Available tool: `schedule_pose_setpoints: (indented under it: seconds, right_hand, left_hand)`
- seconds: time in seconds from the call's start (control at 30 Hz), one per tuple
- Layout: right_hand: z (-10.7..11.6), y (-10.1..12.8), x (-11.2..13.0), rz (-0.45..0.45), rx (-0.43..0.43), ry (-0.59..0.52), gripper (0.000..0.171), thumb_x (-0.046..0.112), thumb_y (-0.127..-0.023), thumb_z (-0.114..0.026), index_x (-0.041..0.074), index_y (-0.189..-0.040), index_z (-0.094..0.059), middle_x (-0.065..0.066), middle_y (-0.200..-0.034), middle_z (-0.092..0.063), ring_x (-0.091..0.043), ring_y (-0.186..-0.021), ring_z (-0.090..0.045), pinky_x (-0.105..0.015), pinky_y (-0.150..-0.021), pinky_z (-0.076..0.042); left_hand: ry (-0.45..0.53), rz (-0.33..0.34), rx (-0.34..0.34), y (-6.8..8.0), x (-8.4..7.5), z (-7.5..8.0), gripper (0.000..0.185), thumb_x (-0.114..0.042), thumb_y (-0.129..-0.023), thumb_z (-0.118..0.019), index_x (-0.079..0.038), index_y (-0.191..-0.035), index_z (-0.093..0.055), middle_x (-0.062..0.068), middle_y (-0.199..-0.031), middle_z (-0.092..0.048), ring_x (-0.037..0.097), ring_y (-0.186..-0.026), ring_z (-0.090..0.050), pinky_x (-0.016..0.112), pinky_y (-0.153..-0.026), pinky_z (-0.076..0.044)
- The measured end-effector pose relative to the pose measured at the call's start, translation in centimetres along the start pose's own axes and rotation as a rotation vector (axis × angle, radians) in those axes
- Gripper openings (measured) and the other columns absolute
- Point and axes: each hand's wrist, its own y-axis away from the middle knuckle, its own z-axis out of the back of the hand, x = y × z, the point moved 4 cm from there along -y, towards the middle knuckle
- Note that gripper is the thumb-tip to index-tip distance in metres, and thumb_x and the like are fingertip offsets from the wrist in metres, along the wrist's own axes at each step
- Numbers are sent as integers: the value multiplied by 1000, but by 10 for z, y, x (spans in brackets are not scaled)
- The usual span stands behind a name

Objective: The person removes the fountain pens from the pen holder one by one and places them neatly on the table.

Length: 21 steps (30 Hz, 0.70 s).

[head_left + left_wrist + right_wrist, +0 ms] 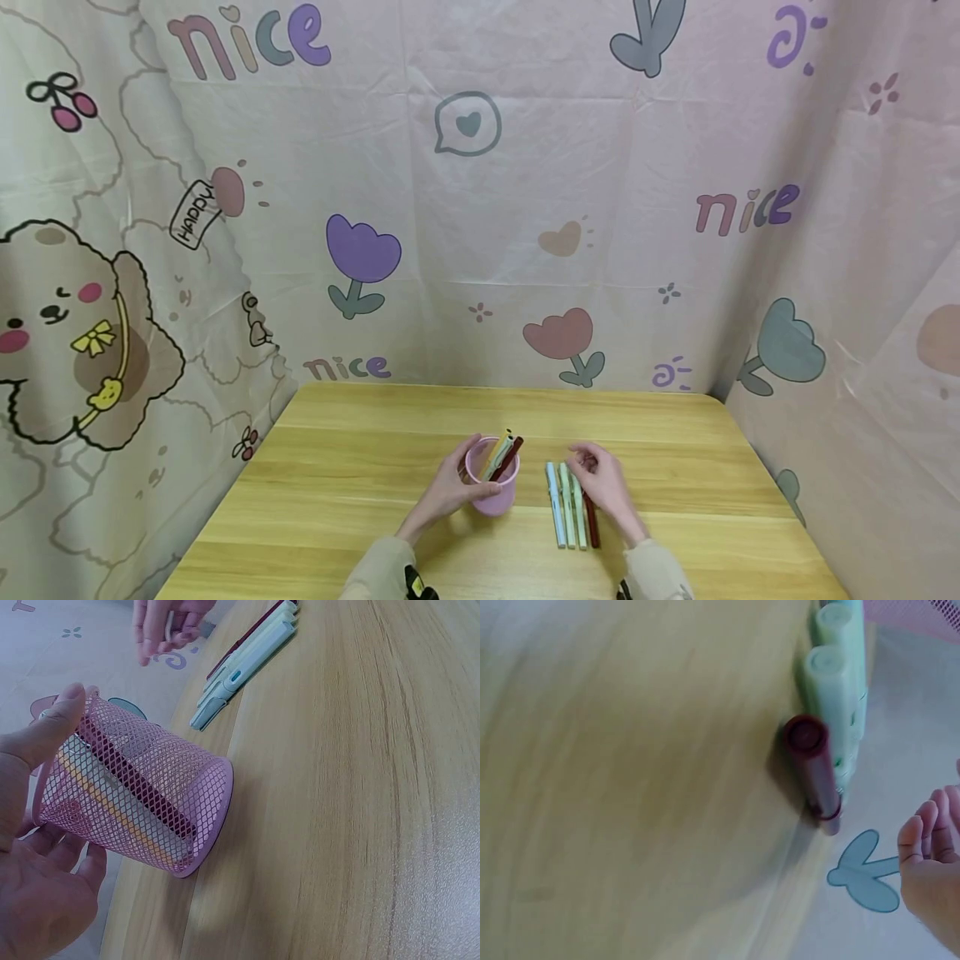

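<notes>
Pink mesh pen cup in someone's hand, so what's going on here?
A person's left hand holds the pink mesh pen cup, which has a dark red pen and others leaning inside. Their right hand is close to a row of four pens on the wooden table: one light blue, two light green and another dark red. No pen shows in its fingers.

1. Two hands: one left hand [454, 482], one right hand [606, 483].
2. One pink mesh cup [493, 505].
3. At least three pens in the cup: one yellow pen [493, 456], one pale pen [501, 461], one maroon pen [511, 457].
4. Four pens lying out: one blue pen [556, 506], two light green pens [567, 506], one dark red pen [592, 523].
5. One table [337, 500].
6. One printed speech bubble [468, 123].
</notes>
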Motion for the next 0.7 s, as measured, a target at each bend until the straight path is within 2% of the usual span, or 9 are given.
schedule_pose_setpoints:
  seconds: [0.2, 0.43, 0.7]
  right_hand:
    - [-9, -1, 14, 38, 49, -74, 28, 2, -88, -72, -2, -115, -68, -6, -87, -64, -1, -71, -52, -15, -62, -47]
    - [-20, -2, 32, 164, 138, -123, 30, 7, -91, -71, -1, -120, -68, -7, -81, -63, 0, -66, -48, -14, -59, -45]
    - [-35, -4, 46, 275, 234, -85, 32, 15, -95, -69, 3, -124, -68, -4, -80, -63, 2, -68, -49, -16, -60, -48]
  left_hand:
    - [-3, 1, -4, -1, 0, 0, 102, -28, -77, -88, 1, -156, -30, 31, -156, -38, 49, -143, -39, 63, -116, -36]
    - [14, 0, -2, -1, 0, 0, 102, -28, -78, -87, 1, -156, -29, 30, -157, -37, 48, -143, -40, 62, -117, -37]
    - [41, 4, 15, 0, -1, -1, 102, -26, -79, -86, 2, -157, -26, 31, -157, -37, 50, -142, -41, 61, -116, -39]
